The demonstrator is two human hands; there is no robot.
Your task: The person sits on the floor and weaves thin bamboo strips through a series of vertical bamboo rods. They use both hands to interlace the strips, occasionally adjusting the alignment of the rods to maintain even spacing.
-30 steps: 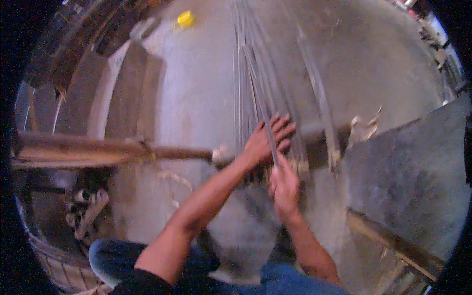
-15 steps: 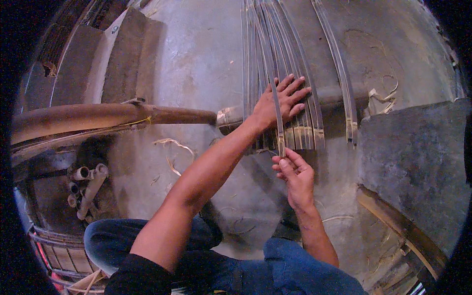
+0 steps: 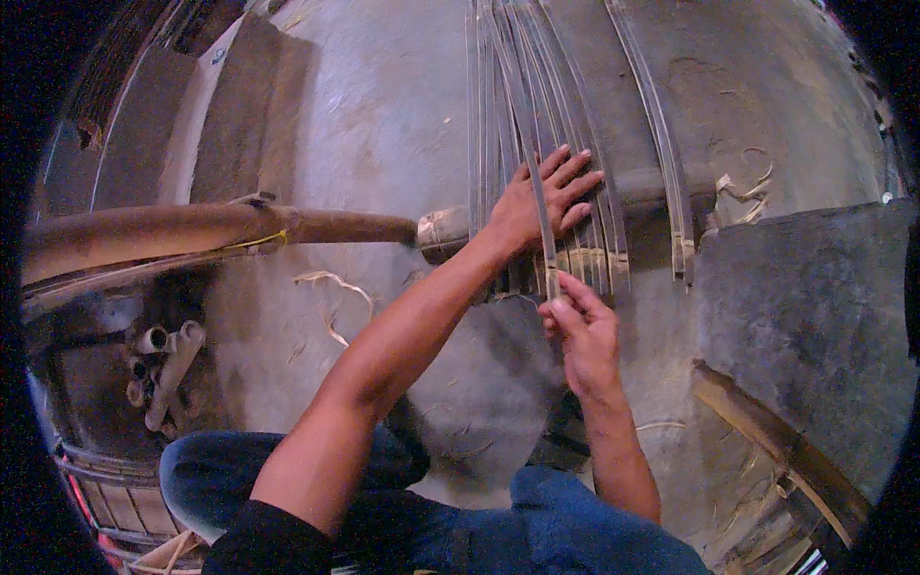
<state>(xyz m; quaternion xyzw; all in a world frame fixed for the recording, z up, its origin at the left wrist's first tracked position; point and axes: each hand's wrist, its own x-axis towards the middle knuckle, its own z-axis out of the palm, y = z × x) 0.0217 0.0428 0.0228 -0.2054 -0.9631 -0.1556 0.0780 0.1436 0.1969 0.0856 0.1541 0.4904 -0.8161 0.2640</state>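
Note:
Long, thin bamboo strips (image 3: pixel 596 196) lie side by side across a round bamboo pole (image 3: pixel 443 233) on the floor, their near ends roughly in line. My left hand (image 3: pixel 530 209) rests flat on them, fingers spread and pointing to the upper right. One bamboo strip (image 3: pixel 549 251) runs over the back of that hand. Its near end is pinched between the thumb and fingers of my right hand (image 3: pixel 586 337), just in front of the other ends. The fingertips hide the strip's very tip.
A few separate strips (image 3: pixel 661 144) lie to the right over the same pole. A thick bamboo length (image 3: pixel 220 228) reaches in from the left. Cut tubes (image 3: pixel 174 374) are stacked at lower left. A dark slab (image 3: pixel 805 297) and split bamboo (image 3: pixel 767 436) stand right; shavings (image 3: pixel 335 283) litter the floor.
My right hand has shifted slightly to the right, still pinching the strip's end. My left hand stays nearly in place on the strips.

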